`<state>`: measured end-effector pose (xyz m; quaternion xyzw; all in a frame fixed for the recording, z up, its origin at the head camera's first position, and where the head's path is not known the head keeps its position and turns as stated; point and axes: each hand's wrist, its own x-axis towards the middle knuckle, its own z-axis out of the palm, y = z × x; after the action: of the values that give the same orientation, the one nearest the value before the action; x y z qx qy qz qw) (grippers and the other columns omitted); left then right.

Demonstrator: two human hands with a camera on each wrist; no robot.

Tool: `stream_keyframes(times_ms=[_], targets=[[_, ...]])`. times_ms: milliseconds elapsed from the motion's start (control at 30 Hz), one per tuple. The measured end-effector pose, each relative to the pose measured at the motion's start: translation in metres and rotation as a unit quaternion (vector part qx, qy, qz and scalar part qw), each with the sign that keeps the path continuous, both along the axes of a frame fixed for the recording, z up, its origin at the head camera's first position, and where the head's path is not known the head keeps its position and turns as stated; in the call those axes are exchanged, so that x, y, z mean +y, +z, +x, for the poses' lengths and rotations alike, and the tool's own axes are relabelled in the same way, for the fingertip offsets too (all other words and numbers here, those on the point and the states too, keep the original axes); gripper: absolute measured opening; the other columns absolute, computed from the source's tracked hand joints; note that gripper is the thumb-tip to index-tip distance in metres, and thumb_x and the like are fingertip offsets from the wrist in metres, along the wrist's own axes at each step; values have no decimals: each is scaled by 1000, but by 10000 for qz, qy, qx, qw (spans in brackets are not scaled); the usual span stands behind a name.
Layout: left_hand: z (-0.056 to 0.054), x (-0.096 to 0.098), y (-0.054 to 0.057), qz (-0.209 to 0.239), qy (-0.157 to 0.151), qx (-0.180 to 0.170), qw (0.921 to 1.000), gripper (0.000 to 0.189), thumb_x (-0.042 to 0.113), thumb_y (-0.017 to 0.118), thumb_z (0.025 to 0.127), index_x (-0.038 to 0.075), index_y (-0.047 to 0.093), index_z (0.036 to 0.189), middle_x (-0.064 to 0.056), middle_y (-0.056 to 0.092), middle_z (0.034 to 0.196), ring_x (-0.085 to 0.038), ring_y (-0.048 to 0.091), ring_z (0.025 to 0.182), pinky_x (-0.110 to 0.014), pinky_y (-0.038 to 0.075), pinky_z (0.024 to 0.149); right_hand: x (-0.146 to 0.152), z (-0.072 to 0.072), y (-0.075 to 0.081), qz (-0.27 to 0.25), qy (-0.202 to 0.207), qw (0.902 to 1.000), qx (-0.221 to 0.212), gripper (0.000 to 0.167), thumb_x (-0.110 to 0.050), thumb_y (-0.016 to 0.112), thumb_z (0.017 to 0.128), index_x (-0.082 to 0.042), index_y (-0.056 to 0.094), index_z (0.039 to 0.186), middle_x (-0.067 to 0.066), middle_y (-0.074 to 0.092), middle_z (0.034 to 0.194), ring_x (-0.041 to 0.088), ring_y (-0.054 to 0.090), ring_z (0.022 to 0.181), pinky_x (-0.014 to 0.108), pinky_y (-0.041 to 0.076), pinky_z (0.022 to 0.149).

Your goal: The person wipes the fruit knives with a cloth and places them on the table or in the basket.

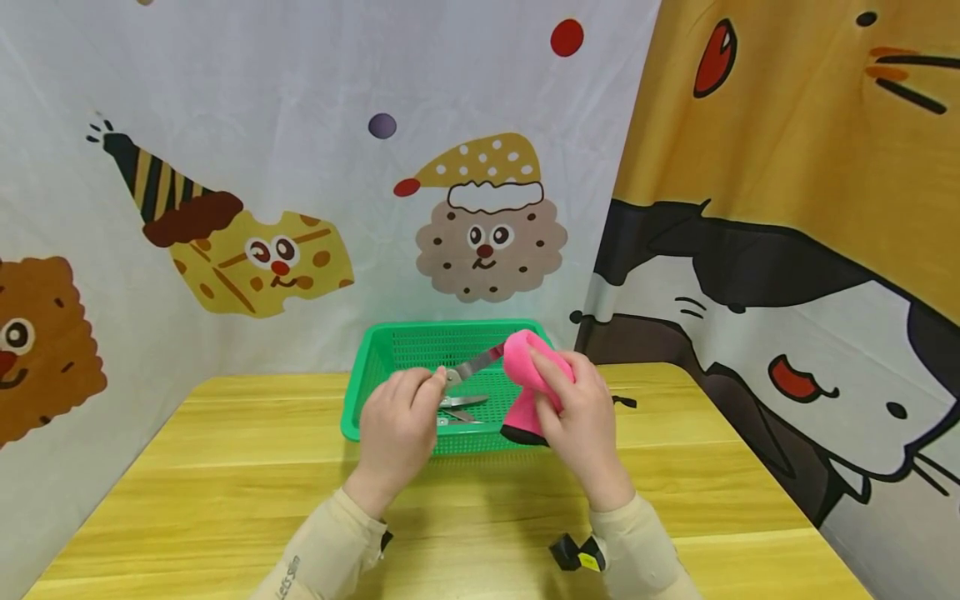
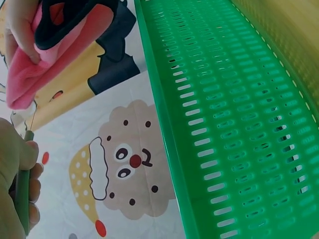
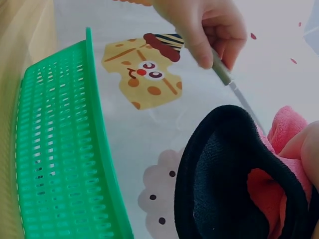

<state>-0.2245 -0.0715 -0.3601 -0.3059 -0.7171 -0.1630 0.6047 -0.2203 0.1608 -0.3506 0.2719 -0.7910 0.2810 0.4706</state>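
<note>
My left hand (image 1: 401, 429) grips a knife (image 1: 477, 365) by its grey-green handle, with the blade pointing right and up. My right hand (image 1: 581, 417) holds a bunched pink fleece piece (image 1: 523, 362) with a black-edged opening. The far end of the blade meets this fabric, which hides the tip. Seen from the right wrist, the black-edged opening (image 3: 219, 164) gapes toward the camera, and the knife handle (image 3: 222, 69) lies between the left thumb and curled fingers. Both hands are raised in front of a green basket (image 1: 352, 396).
Inside the basket lie several metal blades or tools (image 1: 467, 401), partly hidden by the left hand. The basket stands at the back of a wooden table (image 1: 247, 467), close to a printed curtain (image 1: 300, 108). A small black strap (image 1: 624, 402) shows right of the right hand.
</note>
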Motion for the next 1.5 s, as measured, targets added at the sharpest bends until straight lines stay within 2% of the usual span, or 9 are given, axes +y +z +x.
stream_keyframes(times_ms=[167, 400, 633, 800, 967, 1167, 1400, 1500], targets=[[-1, -1, -1, 39, 38, -86, 9999, 13, 5, 55, 101, -1, 64, 95, -11, 61, 83, -27, 59, 63, -37, 48, 46, -5, 5, 2, 119, 243, 9996, 71, 45, 2, 64, 78, -12, 70, 121, 17, 61, 106, 34, 59, 94, 54, 48, 75], [-3, 2, 1, 48, -4, -100, 9999, 5, 2, 61, 97, -1, 63, 95, -11, 61, 83, -27, 59, 63, -37, 48, 47, -19, 12, 0, 370, 502, 9979, 161, 49, 3, 68, 77, -17, 69, 121, 16, 62, 106, 33, 60, 96, 52, 50, 74], [-2, 6, 2, 50, -10, -90, 9999, 17, 9, 53, 103, 0, 63, 93, -9, 61, 82, -25, 59, 62, -36, 48, 47, -29, 15, -4, 556, 624, 9964, 122, 53, 1, 71, 77, -21, 66, 125, 16, 62, 107, 31, 60, 97, 51, 51, 75], [0, 5, -1, -105, -54, -117, 9999, 14, 1, 49, 100, 0, 61, 94, -11, 62, 87, -26, 60, 66, -36, 49, 49, -35, 15, -8, 622, 710, 9953, 196, 53, 1, 70, 77, -20, 66, 126, 16, 63, 107, 30, 60, 97, 51, 52, 77], [3, 4, -4, -191, -67, -203, 9996, 17, -5, 44, 94, 1, 60, 93, -12, 63, 90, -27, 62, 71, -36, 50, 51, -37, 13, -12, 664, 696, 9952, 167, 52, 0, 70, 78, -18, 67, 126, 15, 63, 106, 29, 60, 97, 50, 52, 76], [2, 5, -6, -151, -142, -182, 9996, 14, -3, 46, 95, 0, 60, 92, -12, 63, 89, -27, 62, 71, -36, 51, 52, -38, 12, -13, 725, 618, 9954, 123, 51, -2, 72, 79, -19, 66, 126, 15, 62, 106, 29, 59, 97, 48, 52, 74], [3, 4, -6, -206, -191, -264, 9993, 9, -6, 55, 90, -1, 60, 94, -13, 63, 91, -27, 62, 72, -36, 52, 54, -38, 10, -13, 734, 576, 9956, 35, 48, -4, 72, 80, -19, 68, 125, 15, 62, 106, 28, 59, 97, 47, 52, 76], [2, 4, -6, -178, -226, -193, 9994, 6, -3, 55, 94, -1, 61, 94, -12, 63, 90, -27, 61, 70, -36, 51, 53, -37, 9, -13, 718, 546, 9959, 56, 48, -2, 71, 79, -19, 68, 125, 15, 62, 104, 29, 59, 95, 47, 52, 76]])
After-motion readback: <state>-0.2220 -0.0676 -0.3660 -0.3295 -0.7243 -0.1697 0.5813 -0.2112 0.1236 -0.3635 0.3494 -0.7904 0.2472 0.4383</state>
